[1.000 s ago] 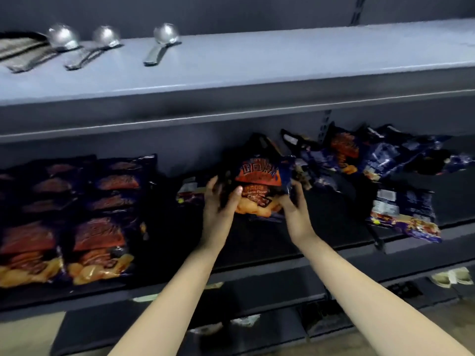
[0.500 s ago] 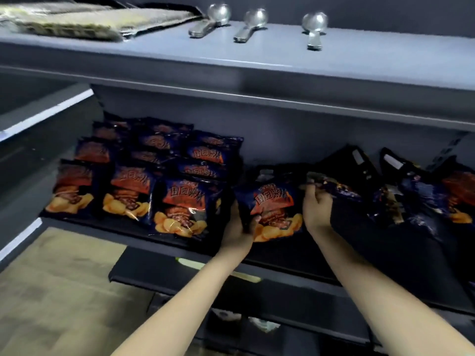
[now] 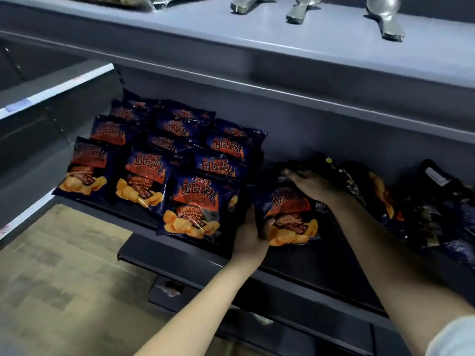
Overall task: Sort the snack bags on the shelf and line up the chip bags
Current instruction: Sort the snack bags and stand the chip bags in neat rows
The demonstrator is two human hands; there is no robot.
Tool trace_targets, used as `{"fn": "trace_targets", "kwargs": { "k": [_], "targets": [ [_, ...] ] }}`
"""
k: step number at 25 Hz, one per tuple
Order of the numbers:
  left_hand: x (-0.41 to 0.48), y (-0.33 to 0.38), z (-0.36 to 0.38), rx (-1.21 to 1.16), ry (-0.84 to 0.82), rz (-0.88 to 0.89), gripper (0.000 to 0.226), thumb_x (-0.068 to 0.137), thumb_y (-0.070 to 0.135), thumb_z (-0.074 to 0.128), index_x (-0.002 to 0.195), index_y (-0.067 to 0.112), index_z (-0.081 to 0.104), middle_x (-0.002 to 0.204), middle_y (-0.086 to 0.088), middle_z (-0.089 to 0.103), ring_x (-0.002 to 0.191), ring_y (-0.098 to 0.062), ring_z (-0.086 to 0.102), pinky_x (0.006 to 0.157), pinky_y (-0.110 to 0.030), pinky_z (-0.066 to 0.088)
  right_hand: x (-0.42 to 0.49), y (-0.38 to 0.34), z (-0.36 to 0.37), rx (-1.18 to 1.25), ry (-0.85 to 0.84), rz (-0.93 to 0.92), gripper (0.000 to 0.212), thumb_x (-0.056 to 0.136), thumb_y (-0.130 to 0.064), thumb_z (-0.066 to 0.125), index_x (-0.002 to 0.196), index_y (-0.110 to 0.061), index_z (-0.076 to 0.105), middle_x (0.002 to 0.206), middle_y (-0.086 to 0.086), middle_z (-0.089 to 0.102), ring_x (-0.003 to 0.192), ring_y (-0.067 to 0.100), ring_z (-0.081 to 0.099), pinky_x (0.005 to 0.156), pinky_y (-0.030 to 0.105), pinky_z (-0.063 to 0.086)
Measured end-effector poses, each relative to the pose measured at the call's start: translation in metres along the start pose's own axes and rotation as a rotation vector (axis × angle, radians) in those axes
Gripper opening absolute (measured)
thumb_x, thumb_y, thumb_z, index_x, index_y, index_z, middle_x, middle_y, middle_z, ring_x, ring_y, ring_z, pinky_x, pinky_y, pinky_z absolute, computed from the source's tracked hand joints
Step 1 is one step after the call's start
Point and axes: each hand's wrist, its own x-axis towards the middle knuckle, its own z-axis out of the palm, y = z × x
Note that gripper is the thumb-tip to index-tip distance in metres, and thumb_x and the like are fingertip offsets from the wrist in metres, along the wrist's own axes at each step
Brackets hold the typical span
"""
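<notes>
A dark blue barbecue chip bag (image 3: 288, 217) stands on the dark shelf (image 3: 321, 268), just right of several rows of matching chip bags (image 3: 164, 160). My left hand (image 3: 248, 235) grips this bag's lower left edge. My right hand (image 3: 312, 185) lies over the bag's top, fingers stretched to the left, wrist over its right side. A loose heap of dark snack bags (image 3: 401, 201) lies to the right, some turned face down.
The grey upper shelf (image 3: 334, 47) overhangs the bags, with three metal scoops (image 3: 385, 16) and a flat packet on it. A lower dark shelf (image 3: 257, 317) juts out beneath. Wooden floor (image 3: 64, 278) shows at bottom left.
Both hands carried the chip bag leftward and down onto the shelf beside the lined-up rows. My right hand shifted from the bag's right edge to its top.
</notes>
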Motion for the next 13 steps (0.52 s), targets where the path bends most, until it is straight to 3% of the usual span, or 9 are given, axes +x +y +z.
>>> {"fn": "trace_targets", "kwargs": {
  "k": [3, 6, 9, 13],
  "targets": [
    [-0.001, 0.003, 0.001, -0.017, -0.008, -0.038, 0.063, 0.098, 0.031, 0.042, 0.149, 0.015, 0.009, 0.144, -0.008, 0.041, 0.129, -0.022, 0.041, 0.080, -0.008, 0.025, -0.005, 0.006, -0.005, 0.131, -0.024, 0.017, 0.049, 0.100, -0.046, 0.025, 0.136, -0.023, 0.048, 0.143, -0.004, 0.043, 0.136, 0.018, 0.032, 0.098, 0.022, 0.021],
    [-0.001, 0.005, 0.000, -0.024, -0.018, -0.056, 0.063, 0.098, 0.032, 0.042, 0.149, 0.015, 0.008, 0.146, -0.008, 0.039, 0.131, -0.021, 0.039, 0.081, -0.008, 0.024, -0.013, 0.024, -0.010, 0.192, 0.075, 0.104, 0.056, 0.099, -0.049, 0.019, 0.134, -0.018, 0.050, 0.140, 0.003, 0.046, 0.132, 0.022, 0.038, 0.099, 0.019, 0.026],
    [-0.002, 0.005, 0.000, -0.026, -0.016, -0.067, 0.063, 0.097, 0.032, 0.043, 0.149, 0.016, 0.010, 0.147, -0.008, 0.038, 0.133, -0.021, 0.037, 0.085, -0.009, 0.023, -0.020, 0.051, -0.008, 0.080, 0.210, 0.037, 0.040, 0.101, -0.032, 0.033, 0.130, -0.014, 0.054, 0.134, 0.006, 0.051, 0.121, 0.020, 0.049, 0.082, 0.004, 0.032],
    [-0.002, 0.005, 0.002, -0.021, 0.003, -0.059, 0.063, 0.097, 0.030, 0.042, 0.149, 0.015, 0.009, 0.147, -0.008, 0.037, 0.133, -0.021, 0.036, 0.084, -0.007, 0.021, -0.026, 0.089, -0.011, -0.035, 0.293, -0.012, 0.033, 0.097, -0.018, 0.047, 0.128, -0.013, 0.057, 0.148, 0.007, 0.036, 0.138, 0.022, 0.030, 0.105, 0.021, 0.023]
  ]
}}
